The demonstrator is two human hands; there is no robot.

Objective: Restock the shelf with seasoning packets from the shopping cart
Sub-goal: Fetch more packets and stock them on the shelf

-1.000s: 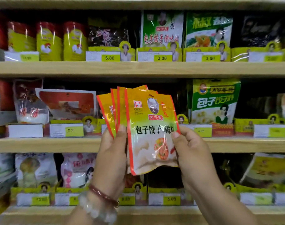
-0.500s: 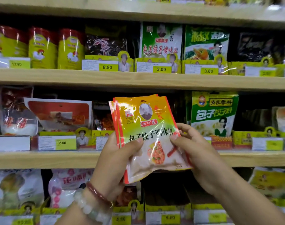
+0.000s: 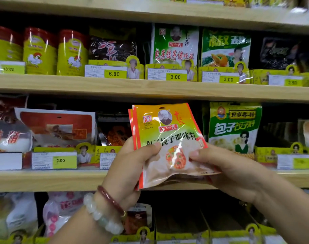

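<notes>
Head view: our left hand (image 3: 130, 169) and right hand (image 3: 226, 171) both pinch a small stack of orange seasoning packets (image 3: 169, 143), held in the air just in front of the middle shelf (image 3: 44, 180). We judge none of this stack shelved yet; the dark slot behind the packets looks like the target. The cart is out of sight.

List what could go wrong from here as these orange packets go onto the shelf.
1. The orange packets are a loose stack pinched only at the sides by the left hand and right hand; rear ones could slip out of the grip.
2. The slot behind looks narrow, beside the green packet; pushing in might knock it over.
</notes>
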